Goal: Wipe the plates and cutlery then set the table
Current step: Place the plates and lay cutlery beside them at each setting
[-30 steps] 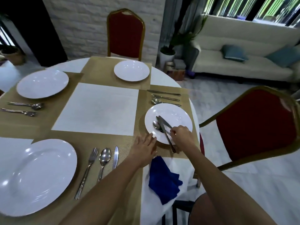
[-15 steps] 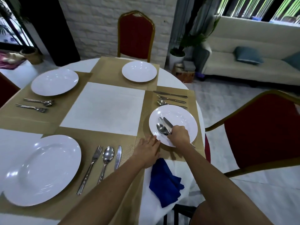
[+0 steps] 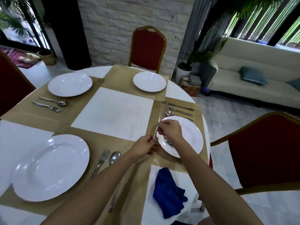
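Note:
Above the left rim of the white plate [image 3: 191, 137] on the right placemat I hold a table knife [image 3: 161, 114], lifted with its blade pointing away from me. My right hand [image 3: 170, 130] pinches it near the middle and my left hand [image 3: 144, 146] grips the handle end. A spoon [image 3: 167, 141] lies on that plate, mostly hidden under my right hand. A blue cloth [image 3: 168, 192] lies crumpled on the tablecloth near the table's front edge, below the plate.
Three more white plates stand near left [image 3: 48, 168], far left [image 3: 69, 84] and far middle [image 3: 149, 81]. Cutlery lies beside them: a fork [image 3: 100, 161] and spoon [image 3: 114, 157] near me, a set [image 3: 178, 109] beyond the right plate. Red chairs [image 3: 266, 150] ring the table.
My right hand has lifted the knife off the right plate and turned its blade away from me. My left hand has left the placemat and taken the handle end.

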{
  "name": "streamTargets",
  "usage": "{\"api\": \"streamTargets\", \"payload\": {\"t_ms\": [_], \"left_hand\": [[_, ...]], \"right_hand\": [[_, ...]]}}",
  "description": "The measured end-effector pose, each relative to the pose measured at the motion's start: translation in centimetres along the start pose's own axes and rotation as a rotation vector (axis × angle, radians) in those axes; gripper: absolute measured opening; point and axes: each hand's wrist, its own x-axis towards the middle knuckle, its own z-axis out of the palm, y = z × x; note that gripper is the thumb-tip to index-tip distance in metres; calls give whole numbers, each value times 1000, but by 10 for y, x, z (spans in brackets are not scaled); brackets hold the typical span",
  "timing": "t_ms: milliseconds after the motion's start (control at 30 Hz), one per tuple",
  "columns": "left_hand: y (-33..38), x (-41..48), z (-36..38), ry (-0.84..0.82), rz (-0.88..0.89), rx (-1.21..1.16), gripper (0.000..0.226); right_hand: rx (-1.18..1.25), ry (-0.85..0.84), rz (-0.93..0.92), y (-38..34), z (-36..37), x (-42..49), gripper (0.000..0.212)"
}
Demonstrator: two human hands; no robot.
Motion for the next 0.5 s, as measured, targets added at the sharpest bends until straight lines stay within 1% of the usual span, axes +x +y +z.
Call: {"api": "streamTargets", "payload": {"t_ms": [33,67,100,133,167,200,267,333,367,433,500], "left_hand": [[1,-2,-10,47,17,-26,26],[2,-5,-23,108,33,-35,25],[2,-6,-35,170,42,-22,26],[1,-8,-48,232,42,-1,28],[-1,-9,-64,288,39,23,30],[-3,-12,-79,323,41,48,32],[-10,-18,-115,350,54,119,36],[-14,-26,-148,367,68,219,36],[-18,-34,-175,389,70,273,36],[-18,-42,-200,376,83,380,36],[-22,-55,-241,377,66,431,36]], "right_hand": [[83,-21,14,-6,10,-1,8],[117,-34,2,-11,20,-1,9],[89,-34,-27,-17,30,-3,13],[9,-22,-81,-21,39,-4,17],[-125,-9,-162,-28,50,-6,20],[-288,9,-273,-31,59,-6,19],[-607,-3,-558,-41,86,-7,12],[-848,19,-822,-51,110,-6,13],[-924,49,-933,-58,132,-6,14],[-1045,80,-1117,-68,147,-8,18],[-1156,7,-1263,-82,185,-10,19]]}}
